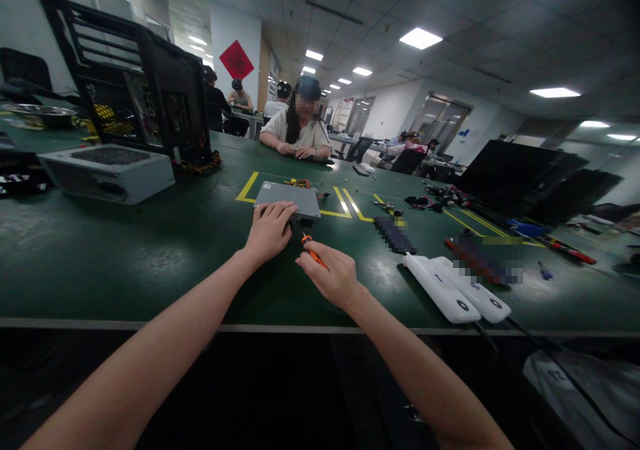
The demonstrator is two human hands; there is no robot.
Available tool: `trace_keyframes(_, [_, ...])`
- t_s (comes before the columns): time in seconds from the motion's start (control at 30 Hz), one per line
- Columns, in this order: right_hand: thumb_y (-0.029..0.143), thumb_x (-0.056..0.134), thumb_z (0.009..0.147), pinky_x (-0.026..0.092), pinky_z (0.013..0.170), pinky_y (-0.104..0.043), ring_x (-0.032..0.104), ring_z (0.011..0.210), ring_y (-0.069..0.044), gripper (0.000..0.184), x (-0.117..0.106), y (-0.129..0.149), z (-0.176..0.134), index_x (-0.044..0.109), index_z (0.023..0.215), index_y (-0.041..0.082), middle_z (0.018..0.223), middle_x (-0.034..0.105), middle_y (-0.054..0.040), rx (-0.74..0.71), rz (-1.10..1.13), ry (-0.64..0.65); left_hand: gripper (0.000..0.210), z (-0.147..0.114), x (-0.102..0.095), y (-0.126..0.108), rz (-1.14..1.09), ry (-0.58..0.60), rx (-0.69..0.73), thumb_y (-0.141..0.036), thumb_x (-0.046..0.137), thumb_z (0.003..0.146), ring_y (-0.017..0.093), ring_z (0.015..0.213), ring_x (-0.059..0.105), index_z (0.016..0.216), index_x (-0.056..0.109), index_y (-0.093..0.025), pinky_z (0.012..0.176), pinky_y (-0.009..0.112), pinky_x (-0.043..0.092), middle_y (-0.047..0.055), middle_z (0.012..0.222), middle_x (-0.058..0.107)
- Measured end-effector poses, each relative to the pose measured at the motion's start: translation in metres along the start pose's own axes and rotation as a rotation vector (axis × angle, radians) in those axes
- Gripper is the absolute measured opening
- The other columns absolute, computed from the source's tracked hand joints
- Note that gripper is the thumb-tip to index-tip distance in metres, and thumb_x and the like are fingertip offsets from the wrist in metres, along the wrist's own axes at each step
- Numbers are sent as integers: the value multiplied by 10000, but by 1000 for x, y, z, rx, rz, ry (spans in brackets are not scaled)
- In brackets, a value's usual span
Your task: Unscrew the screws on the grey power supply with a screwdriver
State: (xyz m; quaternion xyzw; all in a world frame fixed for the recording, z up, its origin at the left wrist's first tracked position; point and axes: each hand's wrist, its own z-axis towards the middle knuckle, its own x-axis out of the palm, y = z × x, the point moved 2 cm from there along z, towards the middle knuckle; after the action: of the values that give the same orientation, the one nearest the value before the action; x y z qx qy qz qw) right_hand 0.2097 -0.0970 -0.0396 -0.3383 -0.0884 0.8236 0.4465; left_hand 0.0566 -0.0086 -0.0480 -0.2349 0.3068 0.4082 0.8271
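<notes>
A grey computer power supply [295,197] lies on the green table in front of me, with coloured cables at its far side. My left hand [271,230] holds it at the near left, fingers over the top and thumb down by the front face. In my right hand [330,270] is an orange screwdriver [315,253], closed in the fingers. Its thin tip points up toward the front of the power supply and looks apart from it.
A black computer case [175,97] and a larger power supply [110,170] stand at left. White power banks [443,290], tools and cables [435,200] lie at right. Dark monitors [520,177] stand beyond. Across the table sits another person [297,127].
</notes>
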Motion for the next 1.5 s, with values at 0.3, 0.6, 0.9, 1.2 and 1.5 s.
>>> trace_keyframes(0.3, [218,416,886,528,783,-254,580,1095,-179,307,0,11,-3,494,1173,138,1216,561,-169,28,334,74,431,1,-1,-1,-11,17,-16,-172,431,825,245,1202,452,1245,503,-235,1008,435,255,63,1310,530])
trace_keyframes(0.6, [319,521,862,552,719,-254,656,965,-176,267,10,15,-3,447,1053,149,1058,657,-151,127,427,-57,441,1,0,0,-9,17,-20,-173,445,815,242,1205,452,1248,501,-239,1015,427,254,56,1308,530])
trace_keyframes(0.9, [278,486,883,539,783,-281,639,988,-175,230,3,9,-4,532,1090,191,1147,620,-120,141,361,14,429,1,0,0,-1,11,-9,-178,439,827,231,1207,455,1248,494,-239,1014,419,252,53,1307,534])
trace_keyframes(1.2, [239,387,899,548,834,-335,576,1105,-190,372,-2,8,-6,386,1262,156,1218,541,-165,204,508,8,439,1,-1,0,-34,21,-18,-179,436,824,233,1212,452,1252,499,-255,1016,426,248,51,1311,532])
trace_keyframes(1.5, [278,479,878,549,775,-316,615,1020,-191,259,2,6,-9,421,1110,177,1114,601,-153,254,495,-61,436,0,-2,-1,-22,11,-7,-184,443,820,234,1208,455,1249,498,-239,1020,423,248,58,1302,537])
